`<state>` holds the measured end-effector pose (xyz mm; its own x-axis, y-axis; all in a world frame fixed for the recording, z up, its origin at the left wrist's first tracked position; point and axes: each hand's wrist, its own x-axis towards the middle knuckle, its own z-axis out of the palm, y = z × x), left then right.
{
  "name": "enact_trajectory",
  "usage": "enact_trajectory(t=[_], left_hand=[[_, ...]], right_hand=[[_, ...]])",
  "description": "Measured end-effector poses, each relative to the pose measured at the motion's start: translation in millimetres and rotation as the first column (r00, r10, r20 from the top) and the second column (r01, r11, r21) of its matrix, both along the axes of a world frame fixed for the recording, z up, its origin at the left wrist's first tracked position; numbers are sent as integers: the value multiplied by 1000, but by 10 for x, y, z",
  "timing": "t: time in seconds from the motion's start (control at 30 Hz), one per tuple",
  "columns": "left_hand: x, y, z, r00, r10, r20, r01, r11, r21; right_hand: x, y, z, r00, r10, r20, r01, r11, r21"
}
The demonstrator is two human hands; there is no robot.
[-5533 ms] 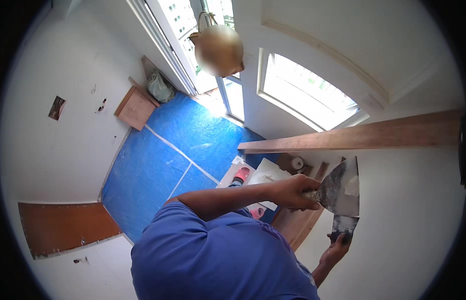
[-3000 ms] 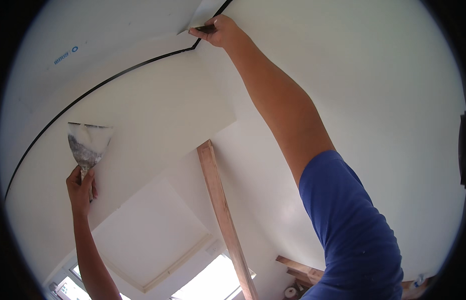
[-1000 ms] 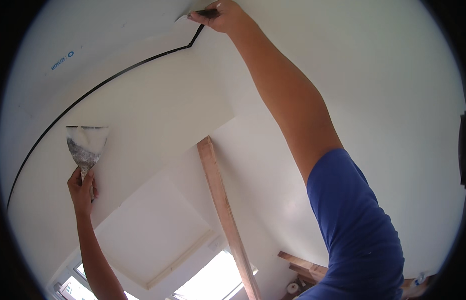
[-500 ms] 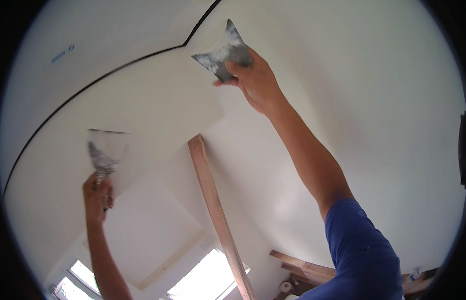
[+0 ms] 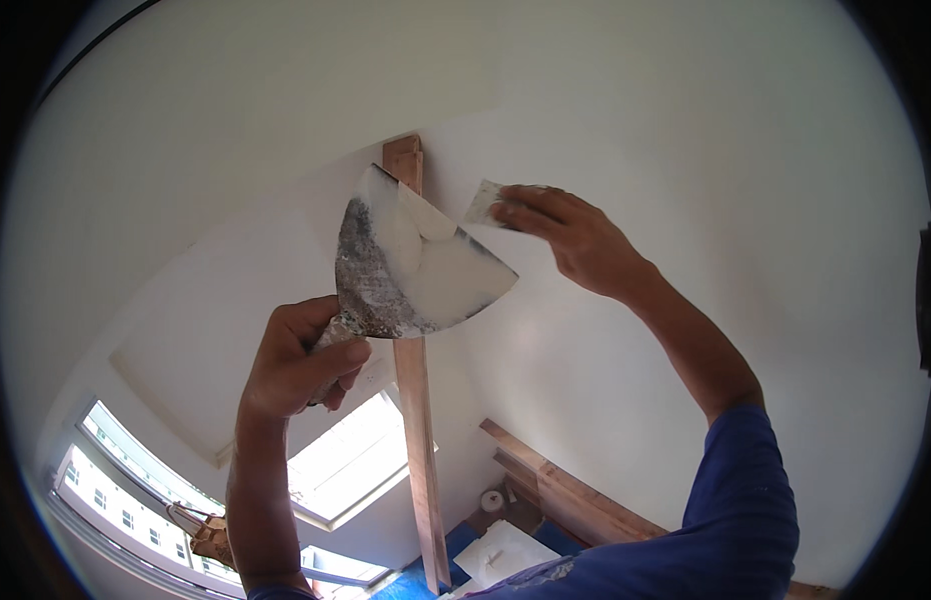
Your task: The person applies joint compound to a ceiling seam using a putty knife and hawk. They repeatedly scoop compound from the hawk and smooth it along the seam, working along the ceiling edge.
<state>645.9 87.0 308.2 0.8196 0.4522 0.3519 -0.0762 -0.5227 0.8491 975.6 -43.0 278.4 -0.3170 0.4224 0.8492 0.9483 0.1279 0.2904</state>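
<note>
My left hand (image 5: 285, 365) is closed round the handle of a wide putty knife (image 5: 370, 285). Its flared blade tilts to the upper right, with dark, stained metal near the handle and a thick layer of off-white filler toward the broad edge. To the right of it, my right hand (image 5: 600, 245) grips a small flat scraper (image 5: 482, 203) smeared with white. Fingers cover most of that scraper, and its exposed end lies close to the putty knife's edge; I cannot tell whether they touch. Behind both hands spreads the smooth white wall or ceiling surface (image 5: 635, 110).
A reddish wooden post (image 5: 415, 430) rises behind the putty knife. Bright windows (image 5: 355, 455) lie below. Wooden planks (image 5: 575, 490) lean at the lower right, near a white board (image 5: 520, 550) and blue covering (image 5: 410, 583). A brown bag (image 5: 213, 540) hangs at lower left.
The scraper in my right hand has come down from near the black line overhead. The putty knife has moved right and up, bringing both tools close together. The view has shifted downward.
</note>
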Motion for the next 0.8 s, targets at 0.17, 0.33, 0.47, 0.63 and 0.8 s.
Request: enact_trajectory(t=[0.17,0.33,0.47,0.63,0.8], left_hand=[[-171,138,226,962,223,-156,-201,969,145],[-192,88,389,933,197,-302,-136,968,211],[-267,64,512,882,275,-383,-156,936,315],[-468,218,874,965,222,-139,-176,943,284],[-388,697,1411,870,331,367,-477,756,448]], right_hand=[[-223,-324,127,967,57,249,-84,992,98],[-413,-242,173,920,36,390,-63,996,58],[-449,-130,226,905,12,425,-12,1000,-3],[-177,-152,509,931,-57,361,55,998,16],[546,334,1215,418,403,-814,-427,878,215]])
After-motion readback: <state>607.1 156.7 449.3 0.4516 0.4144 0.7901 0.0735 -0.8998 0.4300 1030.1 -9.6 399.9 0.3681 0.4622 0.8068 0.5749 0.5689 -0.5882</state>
